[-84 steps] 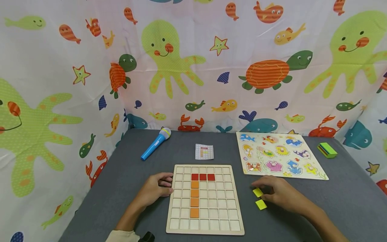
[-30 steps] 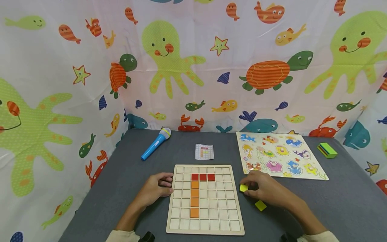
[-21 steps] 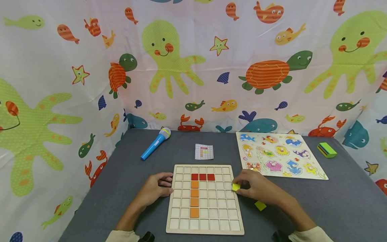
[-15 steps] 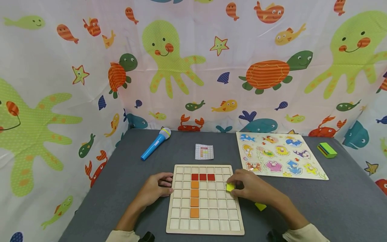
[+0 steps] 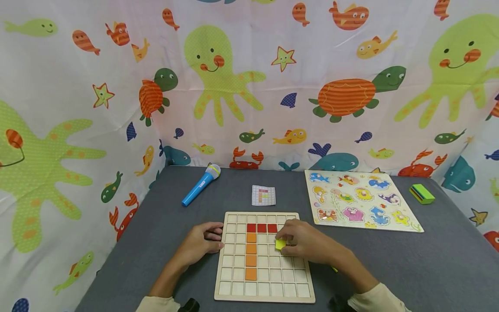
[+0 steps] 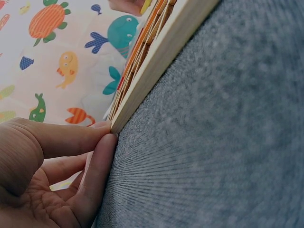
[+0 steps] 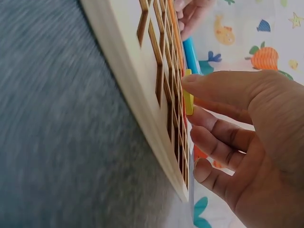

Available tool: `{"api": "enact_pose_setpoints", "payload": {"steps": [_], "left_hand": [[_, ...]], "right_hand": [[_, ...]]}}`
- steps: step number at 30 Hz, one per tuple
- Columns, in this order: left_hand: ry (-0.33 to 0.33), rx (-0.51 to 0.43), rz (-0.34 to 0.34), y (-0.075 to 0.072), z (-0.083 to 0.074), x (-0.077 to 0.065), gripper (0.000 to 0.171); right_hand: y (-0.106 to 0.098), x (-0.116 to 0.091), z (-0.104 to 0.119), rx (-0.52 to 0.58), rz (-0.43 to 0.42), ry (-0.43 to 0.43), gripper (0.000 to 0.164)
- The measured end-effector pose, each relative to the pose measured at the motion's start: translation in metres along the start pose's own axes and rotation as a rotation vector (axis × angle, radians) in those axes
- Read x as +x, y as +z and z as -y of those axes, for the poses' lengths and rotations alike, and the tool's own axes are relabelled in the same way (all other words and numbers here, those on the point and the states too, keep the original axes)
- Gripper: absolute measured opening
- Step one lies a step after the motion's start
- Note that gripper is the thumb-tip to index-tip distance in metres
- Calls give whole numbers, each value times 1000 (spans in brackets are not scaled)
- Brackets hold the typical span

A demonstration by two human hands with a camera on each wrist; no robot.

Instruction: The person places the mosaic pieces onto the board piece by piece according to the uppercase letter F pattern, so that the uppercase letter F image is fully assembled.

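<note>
My right hand pinches a yellow square tile between thumb and fingers, over the right-middle part of a wooden grid board. In the right wrist view the tile stands between thumb and forefinger, close over the board. My left hand rests at the board's left edge, thumb and fingertips touching its side. Seated in the grid are a row of red tiles and, below its left end, a column of orange tiles. Another yellow tile lies on the table, mostly hidden by the right forearm.
Behind the board lies a small pattern card printed with a coloured grid. A blue toy microphone is at the back left. To the back right are a sea-animal peg puzzle and a green block. A printed curtain borders the table.
My right hand has picked up one yellow tile from the table and carried it left over the board. The other yellow tile is now mostly covered. My left hand has stayed put.
</note>
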State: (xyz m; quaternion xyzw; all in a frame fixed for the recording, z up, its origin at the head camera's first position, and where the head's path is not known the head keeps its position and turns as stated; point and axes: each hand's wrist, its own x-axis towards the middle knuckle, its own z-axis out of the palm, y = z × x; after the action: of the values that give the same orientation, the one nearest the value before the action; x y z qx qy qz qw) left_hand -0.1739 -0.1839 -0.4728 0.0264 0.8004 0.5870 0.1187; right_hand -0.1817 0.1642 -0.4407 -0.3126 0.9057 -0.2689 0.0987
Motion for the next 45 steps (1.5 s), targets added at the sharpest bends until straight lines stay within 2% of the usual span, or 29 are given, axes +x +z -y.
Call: {"api": "enact_pose_setpoints", "payload": {"steps": [13,19,29,45], "left_hand": [[0,-2,4,0,-1,-1,61],[3,0,7,0,-2,-1,61],[17,15,4,0,-2,-1,59],[11,21,8,-1,-2,0,60]], "right_hand": [[8,15,20,-34,21,-46,21],[13,21,23,-46,31,-51,22],[18,27,25,-42,21,-107,21],[19,29,27,-44,40,-70,22]]}}
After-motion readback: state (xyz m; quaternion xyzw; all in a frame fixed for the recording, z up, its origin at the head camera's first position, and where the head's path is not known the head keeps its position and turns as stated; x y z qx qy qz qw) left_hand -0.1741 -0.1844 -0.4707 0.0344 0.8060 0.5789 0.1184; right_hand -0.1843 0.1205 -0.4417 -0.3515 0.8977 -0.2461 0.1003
